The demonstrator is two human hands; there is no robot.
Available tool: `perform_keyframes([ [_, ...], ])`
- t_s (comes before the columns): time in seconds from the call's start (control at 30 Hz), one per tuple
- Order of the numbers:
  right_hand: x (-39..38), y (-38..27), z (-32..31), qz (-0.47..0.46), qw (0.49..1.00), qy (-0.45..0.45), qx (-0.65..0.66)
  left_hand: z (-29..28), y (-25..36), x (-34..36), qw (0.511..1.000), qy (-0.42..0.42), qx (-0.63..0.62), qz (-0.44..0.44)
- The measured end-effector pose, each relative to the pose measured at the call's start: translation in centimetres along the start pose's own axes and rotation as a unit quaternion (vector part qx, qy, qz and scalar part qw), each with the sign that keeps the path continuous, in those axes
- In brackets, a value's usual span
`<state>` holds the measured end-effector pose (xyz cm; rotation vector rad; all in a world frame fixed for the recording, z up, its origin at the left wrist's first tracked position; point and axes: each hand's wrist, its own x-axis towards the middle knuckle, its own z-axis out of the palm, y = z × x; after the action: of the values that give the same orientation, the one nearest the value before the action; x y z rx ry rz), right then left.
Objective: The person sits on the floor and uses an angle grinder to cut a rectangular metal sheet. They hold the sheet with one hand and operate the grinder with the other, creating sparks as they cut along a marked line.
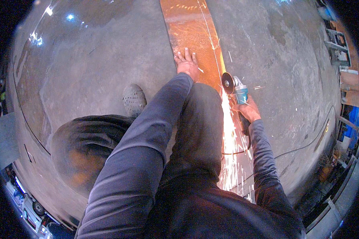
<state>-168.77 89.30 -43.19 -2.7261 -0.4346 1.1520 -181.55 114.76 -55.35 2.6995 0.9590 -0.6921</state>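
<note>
A long rusty steel strip [191,24] runs up the middle of the view, marked with a pale line along its length. My left hand [188,67] presses on it with fingers spread. My right hand [248,107] grips a teal angle grinder [239,91], whose disc [227,83] meets the strip at its right side. A bright stream of sparks [230,151] pours from the disc back toward my body and hides part of what lies beneath. My knee and thigh are just below my left hand, over the strip.
A dark cord [297,152] curves across the concrete floor [279,47] at the right. Metal pieces, boards and a blue object [353,119] line the right rim. My shoe [133,99] rests left of the strip. Part of a vehicle [34,211] shows at the lower left.
</note>
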Motion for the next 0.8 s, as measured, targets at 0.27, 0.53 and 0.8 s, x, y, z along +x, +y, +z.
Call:
perform_keyframes([
  [0.27,1.7,2.7,0.9,-0.031,0.997,-0.017,0.062,0.6,0.0,0.4,1.0,0.012,-0.004,0.003],
  [0.53,-0.2,0.7,-0.1,0.005,0.999,-0.021,0.029,-0.8,0.2,-0.4,1.0,-0.001,-0.004,0.001],
  [0.8,0.8,2.8,0.6,-0.022,0.999,-0.011,0.042,-1.2,0.4,-0.9,1.0,-0.003,-0.002,-0.002],
])
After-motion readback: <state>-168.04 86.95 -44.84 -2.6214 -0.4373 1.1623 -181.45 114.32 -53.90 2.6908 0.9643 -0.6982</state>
